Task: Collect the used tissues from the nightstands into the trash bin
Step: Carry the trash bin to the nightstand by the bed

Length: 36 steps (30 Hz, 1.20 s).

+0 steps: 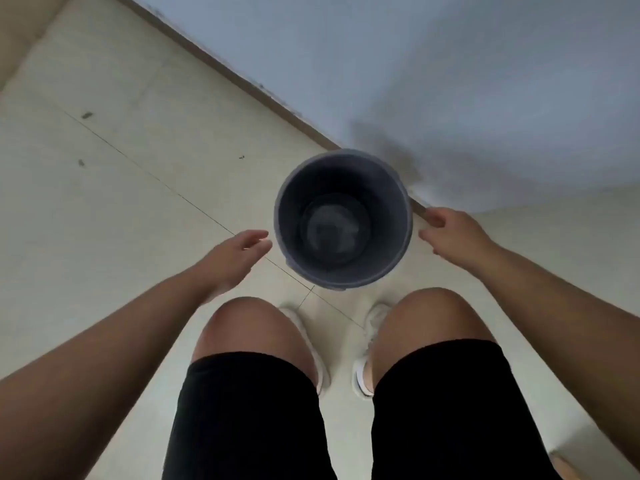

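Here both open hands flank the trash bin (343, 220), apart.

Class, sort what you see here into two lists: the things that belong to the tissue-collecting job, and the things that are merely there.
Belongs to the job:
trash bin, standing by the wall, nothing in it
left hand, open beside the bin
right hand, open beside the bin

Merely there:
dark specks on the floor tiles
white shoes
black shorts
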Motion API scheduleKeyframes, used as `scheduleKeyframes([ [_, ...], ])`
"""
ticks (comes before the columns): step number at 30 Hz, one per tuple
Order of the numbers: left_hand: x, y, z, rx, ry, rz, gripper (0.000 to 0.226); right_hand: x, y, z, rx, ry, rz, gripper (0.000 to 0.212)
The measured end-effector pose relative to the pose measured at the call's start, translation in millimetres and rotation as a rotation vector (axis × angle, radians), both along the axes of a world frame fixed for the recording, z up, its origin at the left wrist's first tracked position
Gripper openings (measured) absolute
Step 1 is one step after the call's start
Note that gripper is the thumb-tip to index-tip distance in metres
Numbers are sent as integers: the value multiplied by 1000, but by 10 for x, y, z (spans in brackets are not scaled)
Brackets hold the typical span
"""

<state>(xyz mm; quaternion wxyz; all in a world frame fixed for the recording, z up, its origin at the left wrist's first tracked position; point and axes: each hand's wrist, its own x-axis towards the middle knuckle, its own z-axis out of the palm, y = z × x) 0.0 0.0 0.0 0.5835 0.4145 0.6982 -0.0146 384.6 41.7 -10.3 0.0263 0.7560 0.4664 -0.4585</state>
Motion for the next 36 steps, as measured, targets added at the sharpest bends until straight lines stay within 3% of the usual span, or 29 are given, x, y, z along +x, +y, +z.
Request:
scheduleKeyframes([
  [3,2,203,-521,-59,-11,113,71,82,13,-399,-103,179,-197,66],
  [4,7,233,-605,-141,-68,161,67,80,-14,-468,-176,261,-249,57],
  [7,36,205,-677,-183,-198,217,22,38,-95,-521,-237,436,-337,26],
  [9,68,122,-483,-114,-228,224,22,20,-119,-363,-180,434,-308,23],
  [14,73,-296,659,54,-238,353,29,-145,-271,765,-69,393,-240,19],
  [22,-260,-1166,3695,166,-271,518,32,-572,-597,3803,-13,414,-59,20],
  [26,-439,-1567,4789,230,-277,580,29,-868,-622,4851,40,380,58,19],
  [30,-489,-1931,5205,285,-213,746,28,-1230,-680,5276,132,330,224,18],
  [36,-616,-2567,5326,345,-127,990,30,-1899,-708,5490,134,368,420,19],
])
